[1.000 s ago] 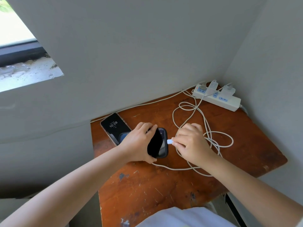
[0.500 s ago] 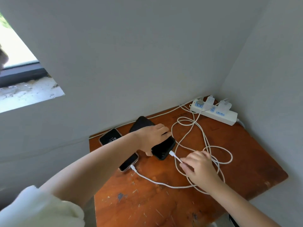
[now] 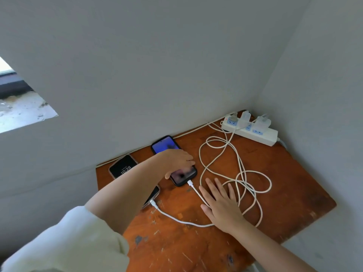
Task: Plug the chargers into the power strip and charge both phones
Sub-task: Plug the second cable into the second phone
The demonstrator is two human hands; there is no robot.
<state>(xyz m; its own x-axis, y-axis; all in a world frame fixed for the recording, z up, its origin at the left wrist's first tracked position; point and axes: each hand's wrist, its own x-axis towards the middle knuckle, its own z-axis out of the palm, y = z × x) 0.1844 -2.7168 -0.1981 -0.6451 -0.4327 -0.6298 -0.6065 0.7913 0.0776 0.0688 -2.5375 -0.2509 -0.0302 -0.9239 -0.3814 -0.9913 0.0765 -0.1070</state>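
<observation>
Head view: my left hand [image 3: 177, 160] fingers press the lit phone [image 3: 173, 160] near the table's [image 3: 294, 183] far edge. Right hand [image 3: 222, 205] lies flat, fingers spread, on the white cable [image 3: 198, 195], gripping nothing.

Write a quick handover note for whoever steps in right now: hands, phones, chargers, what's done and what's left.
Left hand: resting on the black phone, flat on the table.
Right hand: open, flat on the white cables.
Both chargers sit in the power strip. A cable plugs into the black phone; another into the near phone, clock showing.
Left: confirm both charge, lift hands away.
</observation>
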